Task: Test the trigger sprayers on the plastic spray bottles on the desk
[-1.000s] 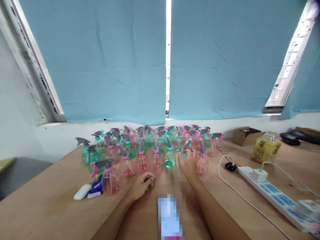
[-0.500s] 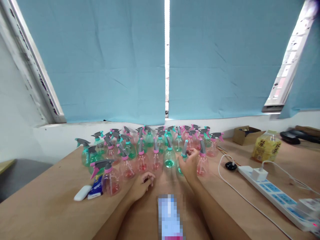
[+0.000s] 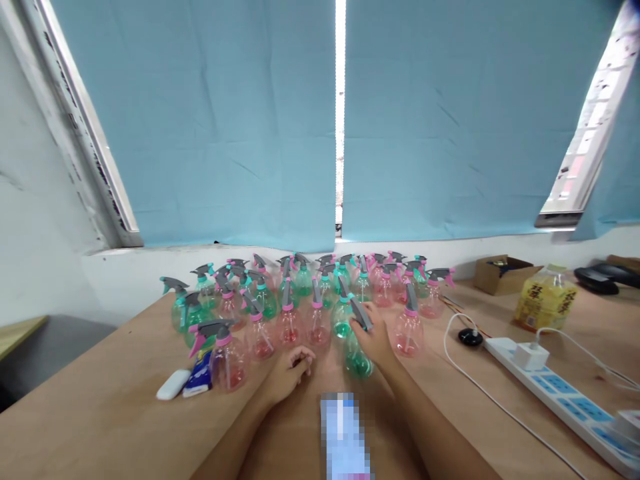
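My right hand point(image 3: 373, 335) is wrapped round the neck of a green spray bottle point(image 3: 359, 363) with a grey trigger head. The bottle leans a little and has some liquid at its bottom. Resting on the table left of it, my left hand point(image 3: 293, 372) has its fingers loosely curled in, with nothing seen in them. Pink spray bottles point(image 3: 289, 327) stand just behind the left hand. To the right of my right hand is another pink spray bottle point(image 3: 409, 333). A phone with a blurred screen point(image 3: 345, 437) lies between my forearms.
Several more green and pink spray bottles point(image 3: 303, 280) crowd the back of the table. At left lie a white case point(image 3: 173, 385) and a blue packet point(image 3: 199, 375). A power strip point(image 3: 565, 393) with cables, a black disc point(image 3: 471, 337), a yellow jug point(image 3: 546, 300) and a cardboard box point(image 3: 503, 275) are at right.
My right hand has drawn the green spray bottle nearer and to the left, out of the front row, and its head now tilts. My left hand stays curled on the table.
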